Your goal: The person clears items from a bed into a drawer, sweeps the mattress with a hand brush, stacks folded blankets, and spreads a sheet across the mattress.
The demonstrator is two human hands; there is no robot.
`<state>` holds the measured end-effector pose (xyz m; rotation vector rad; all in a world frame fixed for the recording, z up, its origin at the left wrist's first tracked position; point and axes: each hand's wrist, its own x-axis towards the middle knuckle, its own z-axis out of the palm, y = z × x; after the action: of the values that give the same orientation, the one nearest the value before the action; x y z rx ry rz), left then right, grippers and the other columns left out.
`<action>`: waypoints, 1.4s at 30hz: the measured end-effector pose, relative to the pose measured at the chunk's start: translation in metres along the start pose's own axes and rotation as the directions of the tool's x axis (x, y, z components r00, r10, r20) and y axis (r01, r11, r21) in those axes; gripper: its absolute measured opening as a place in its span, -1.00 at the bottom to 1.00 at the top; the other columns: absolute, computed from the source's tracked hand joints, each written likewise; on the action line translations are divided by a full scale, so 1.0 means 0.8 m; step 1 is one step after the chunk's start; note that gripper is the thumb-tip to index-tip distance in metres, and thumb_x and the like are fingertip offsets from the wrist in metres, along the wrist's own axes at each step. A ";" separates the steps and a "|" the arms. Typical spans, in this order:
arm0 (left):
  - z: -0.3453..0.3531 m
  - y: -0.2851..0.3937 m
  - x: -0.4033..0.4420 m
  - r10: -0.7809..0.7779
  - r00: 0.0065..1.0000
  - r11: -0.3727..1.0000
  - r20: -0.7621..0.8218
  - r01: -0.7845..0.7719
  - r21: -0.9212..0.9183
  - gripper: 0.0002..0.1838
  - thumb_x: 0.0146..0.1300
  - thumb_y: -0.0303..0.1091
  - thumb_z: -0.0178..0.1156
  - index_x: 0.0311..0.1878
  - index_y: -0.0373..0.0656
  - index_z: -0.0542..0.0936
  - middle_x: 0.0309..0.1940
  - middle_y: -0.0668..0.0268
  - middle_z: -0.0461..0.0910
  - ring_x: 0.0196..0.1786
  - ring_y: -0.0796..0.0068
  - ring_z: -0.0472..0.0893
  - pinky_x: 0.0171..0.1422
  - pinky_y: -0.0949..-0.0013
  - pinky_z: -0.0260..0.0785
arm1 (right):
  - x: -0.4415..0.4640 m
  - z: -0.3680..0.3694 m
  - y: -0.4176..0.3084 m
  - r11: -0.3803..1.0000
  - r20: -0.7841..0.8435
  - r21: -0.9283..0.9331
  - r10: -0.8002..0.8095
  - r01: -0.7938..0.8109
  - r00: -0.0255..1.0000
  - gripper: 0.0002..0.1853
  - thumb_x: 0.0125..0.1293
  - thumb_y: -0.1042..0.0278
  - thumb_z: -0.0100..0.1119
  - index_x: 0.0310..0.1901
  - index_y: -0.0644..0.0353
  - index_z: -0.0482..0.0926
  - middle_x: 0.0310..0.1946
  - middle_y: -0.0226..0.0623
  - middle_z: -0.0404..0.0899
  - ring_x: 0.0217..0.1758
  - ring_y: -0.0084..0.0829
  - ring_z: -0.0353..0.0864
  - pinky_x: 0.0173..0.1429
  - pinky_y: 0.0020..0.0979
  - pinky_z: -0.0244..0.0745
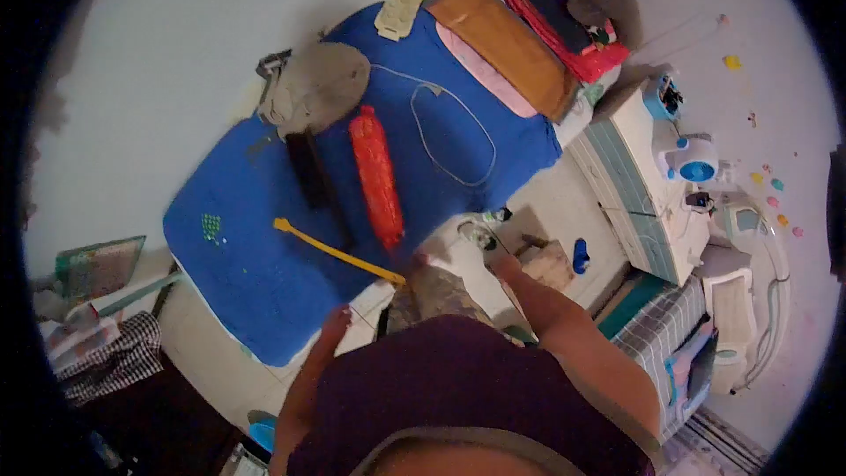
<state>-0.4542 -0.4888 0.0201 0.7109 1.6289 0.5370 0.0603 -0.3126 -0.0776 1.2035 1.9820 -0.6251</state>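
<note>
My left hand (338, 321) is low beside the near edge of a blue-covered bed (458, 137), small and blurred. My right hand (506, 268) hangs over the pale floor, right of my patterned trousers; its fingers are not clear. I make out nothing held in either. Nearest to my left hand on the bed is a long yellow stick (339, 256), its near end by my waist. Beyond it are a dark, long-handled brush-like thing (308, 174) and a long red bundle (376, 178). Further back sit a beige rounded thing (326, 79) and a looped white cord (421, 132).
A brown flat panel (502, 40), pink cloth (480, 66) and folded red clothing (604, 62) are at the far bed end, near a cream tray (403, 7). To the right stand a white drawer cabinet (630, 176) and a small blue-white fan (696, 167). A blue slipper (581, 256) lies on the floor.
</note>
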 end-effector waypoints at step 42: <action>0.463 0.346 0.325 0.370 0.774 0.887 -0.513 -0.129 0.444 -0.50 0.01 -0.34 0.20 0.09 -0.14 0.44 0.20 -0.02 0.28 0.26 -0.03 0.26 0.24 -0.17 0.07 | 0.257 -0.426 0.499 0.754 -0.739 0.639 0.549 0.149 0.391 -0.55 0.08 0.22 0.08 0.00 0.28 0.49 0.04 0.17 0.40 0.11 0.11 0.33 0.17 -0.07 0.25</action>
<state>-0.0721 -0.1251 -0.0350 1.1572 2.2801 0.6859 0.2427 0.2196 -0.0412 2.6736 2.4404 -0.5271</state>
